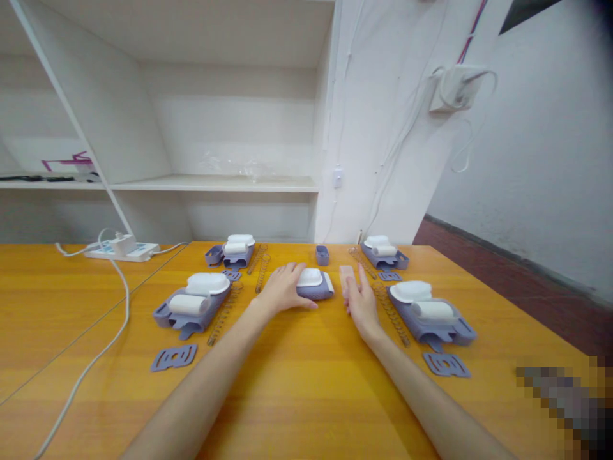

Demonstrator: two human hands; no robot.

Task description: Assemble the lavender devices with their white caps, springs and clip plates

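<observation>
Left hand (283, 285): thumb and fingers clasping the left end of a purple case (315, 292), mid-tabletop (297, 396), apparently to steady it. Right hand (360, 303): pinching a pale block (345, 273), just beside the case. Beyond: small purple box (322, 255). Either side: outer cases (424, 329) bearing white rolls (189, 305), springs (225, 314) alongside, flat plates (174, 358) in front, seemingly grouped by set for easy reach.

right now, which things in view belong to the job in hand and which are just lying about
Likely part of the job:
- purple case at the left hand
- pale block in the right hand
- coil springs
- white rolls
- small purple box

Probably just lying about:
- power strip
- white cable
- clear plastic on the shelf
</observation>
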